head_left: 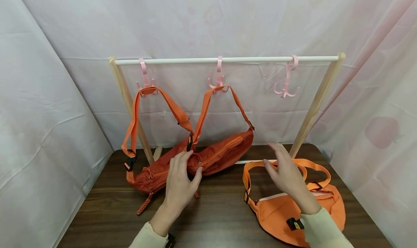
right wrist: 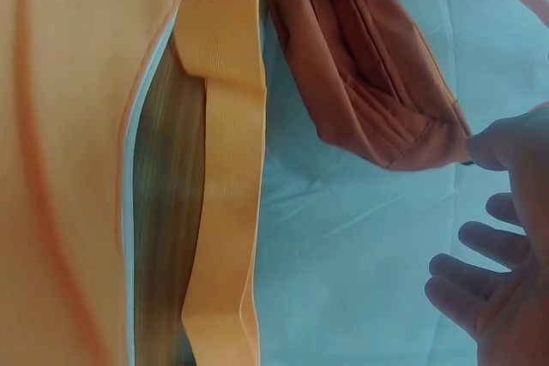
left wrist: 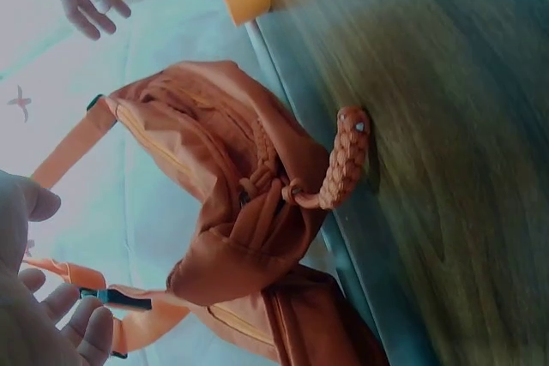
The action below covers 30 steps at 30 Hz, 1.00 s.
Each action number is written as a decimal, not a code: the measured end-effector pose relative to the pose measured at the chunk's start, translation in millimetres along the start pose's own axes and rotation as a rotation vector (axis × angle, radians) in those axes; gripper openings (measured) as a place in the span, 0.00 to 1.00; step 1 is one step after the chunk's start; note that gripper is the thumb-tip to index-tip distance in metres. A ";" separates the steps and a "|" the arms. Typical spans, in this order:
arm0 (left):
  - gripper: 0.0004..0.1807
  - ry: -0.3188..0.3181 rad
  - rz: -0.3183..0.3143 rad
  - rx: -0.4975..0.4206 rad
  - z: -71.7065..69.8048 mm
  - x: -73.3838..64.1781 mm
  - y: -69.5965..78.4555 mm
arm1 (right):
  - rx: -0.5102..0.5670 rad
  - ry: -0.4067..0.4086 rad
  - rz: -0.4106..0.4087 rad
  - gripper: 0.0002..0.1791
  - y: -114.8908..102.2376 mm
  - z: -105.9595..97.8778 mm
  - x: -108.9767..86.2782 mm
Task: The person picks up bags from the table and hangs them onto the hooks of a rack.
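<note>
Two dark orange sling bags hang by their straps from pink hooks. The left bag (head_left: pixel 143 181) hangs from the left hook (head_left: pixel 144 74), and the middle bag (head_left: pixel 224 152) from the middle hook (head_left: pixel 219 72). My left hand (head_left: pixel 180 183) is in front of the two bags, fingers spread and holding nothing. A braided zipper pull (left wrist: pixel 345 160) dangles from a bag in the left wrist view. My right hand (head_left: pixel 286 172) is above a brighter orange waist bag (head_left: pixel 277 213) lying on the table, its fingers apart and nothing gripped. The waist bag's strap (right wrist: pixel 232 169) loops behind it.
A white rail (head_left: pixel 254 60) on wooden posts (head_left: pixel 316 106) stands at the back of the dark wooden table (head_left: pixel 215 219). The right pink hook (head_left: pixel 286 81) holds no bag. Pale curtains (head_left: pixel 49 96) surround the table.
</note>
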State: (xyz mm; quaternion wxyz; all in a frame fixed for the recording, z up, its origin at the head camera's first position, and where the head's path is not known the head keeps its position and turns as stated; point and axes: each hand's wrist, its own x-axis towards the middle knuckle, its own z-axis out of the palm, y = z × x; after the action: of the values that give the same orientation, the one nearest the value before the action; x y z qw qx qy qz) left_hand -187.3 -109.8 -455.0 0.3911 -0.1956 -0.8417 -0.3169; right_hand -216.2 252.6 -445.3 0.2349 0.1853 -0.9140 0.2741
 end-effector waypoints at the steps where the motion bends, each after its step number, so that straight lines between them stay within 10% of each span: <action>1: 0.33 -0.008 -0.002 -0.004 0.7 -0.2 1.3 | -0.007 -0.005 0.006 0.35 0.9 -2.1 -1.1; 13: 0.30 -0.109 -0.008 -0.049 14.6 -2.6 15.6 | -0.089 -0.045 -0.002 0.33 18.3 -20.6 -8.4; 30: 0.29 -0.274 -0.029 -0.086 43.4 -7.6 30.5 | -0.293 -0.315 0.045 0.28 58.7 -34.5 -5.0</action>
State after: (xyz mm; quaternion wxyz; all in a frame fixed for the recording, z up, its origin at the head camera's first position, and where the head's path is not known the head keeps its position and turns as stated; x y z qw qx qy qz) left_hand -188.2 -58.6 -470.7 0.2593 -0.2417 -0.8754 -0.3287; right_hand -228.2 319.8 -446.8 0.1073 0.1695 -0.9734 0.1111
